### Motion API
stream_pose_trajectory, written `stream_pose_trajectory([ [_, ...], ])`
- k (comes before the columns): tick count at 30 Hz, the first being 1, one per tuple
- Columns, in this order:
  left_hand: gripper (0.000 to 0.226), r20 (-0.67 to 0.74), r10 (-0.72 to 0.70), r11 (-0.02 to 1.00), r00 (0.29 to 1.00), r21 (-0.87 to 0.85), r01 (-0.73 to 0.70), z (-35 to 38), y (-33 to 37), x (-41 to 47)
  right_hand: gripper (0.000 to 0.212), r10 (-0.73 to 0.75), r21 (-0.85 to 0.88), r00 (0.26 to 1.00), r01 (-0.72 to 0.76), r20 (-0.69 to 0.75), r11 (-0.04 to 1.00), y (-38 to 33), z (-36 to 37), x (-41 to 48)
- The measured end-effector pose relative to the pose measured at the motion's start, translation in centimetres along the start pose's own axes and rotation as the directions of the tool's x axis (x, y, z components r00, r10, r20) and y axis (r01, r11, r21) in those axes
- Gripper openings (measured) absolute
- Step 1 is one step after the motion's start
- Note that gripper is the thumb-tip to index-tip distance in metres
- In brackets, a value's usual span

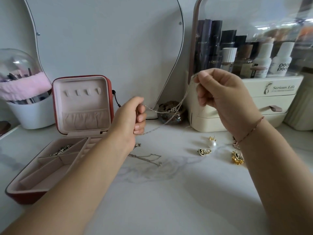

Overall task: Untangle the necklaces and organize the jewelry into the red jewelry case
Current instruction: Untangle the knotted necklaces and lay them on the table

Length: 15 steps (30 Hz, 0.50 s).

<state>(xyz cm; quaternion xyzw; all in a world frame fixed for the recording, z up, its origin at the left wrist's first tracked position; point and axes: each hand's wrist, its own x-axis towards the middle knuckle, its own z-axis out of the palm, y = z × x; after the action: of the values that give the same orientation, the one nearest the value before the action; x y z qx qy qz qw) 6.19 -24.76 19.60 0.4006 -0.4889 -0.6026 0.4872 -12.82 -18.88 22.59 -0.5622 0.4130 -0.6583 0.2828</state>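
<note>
A thin silver necklace chain (171,110) with a small knot hangs stretched in the air between my hands. My left hand (133,117) pinches its lower end; my right hand (218,92), higher up, pinches the other end. The red jewelry case (108,92) stands open at the left, with a silver piece (61,149) in a back compartment. A second silver chain (147,158) lies on the marble table below my left hand. A pearl earring (212,143), a small black-and-gold earring (204,151) and a gold flower earring (237,158) lie under my right wrist.
A cream cosmetics organizer (245,99) with bottles and drawers stands behind my right hand. A dark round jar (171,116) sits behind the chain. A white brush cup (32,112) with a pink band stands back left. A mirror leans on the wall.
</note>
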Motion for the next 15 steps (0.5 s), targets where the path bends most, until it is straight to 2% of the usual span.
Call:
stream_pose_trajectory([
  [4,0.051,0.058,0.127,0.980,0.990,0.145,-0.134,0.9,0.2,-0.8,0.016,-0.103,-0.226,0.993,0.113,0.057,0.967,0.0,0.5,-0.2],
  [7,0.050,0.153,0.185,0.923,0.971,0.313,-0.225,1.4,0.1,-1.5,0.014,-0.123,-0.393,0.982,0.171,0.146,0.903,0.3,0.7,-0.3],
  [11,0.048,0.236,0.116,0.841,0.965,0.493,-0.222,1.8,-0.6,-2.0,0.012,-0.111,-0.533,0.972,0.209,0.209,0.820,0.8,0.9,-0.5],
  [15,0.035,0.285,0.025,0.669,0.958,0.708,-0.227,1.7,-1.3,-2.0,0.013,-0.101,-0.549,0.972,0.204,0.212,0.811,0.9,0.8,-0.4],
])
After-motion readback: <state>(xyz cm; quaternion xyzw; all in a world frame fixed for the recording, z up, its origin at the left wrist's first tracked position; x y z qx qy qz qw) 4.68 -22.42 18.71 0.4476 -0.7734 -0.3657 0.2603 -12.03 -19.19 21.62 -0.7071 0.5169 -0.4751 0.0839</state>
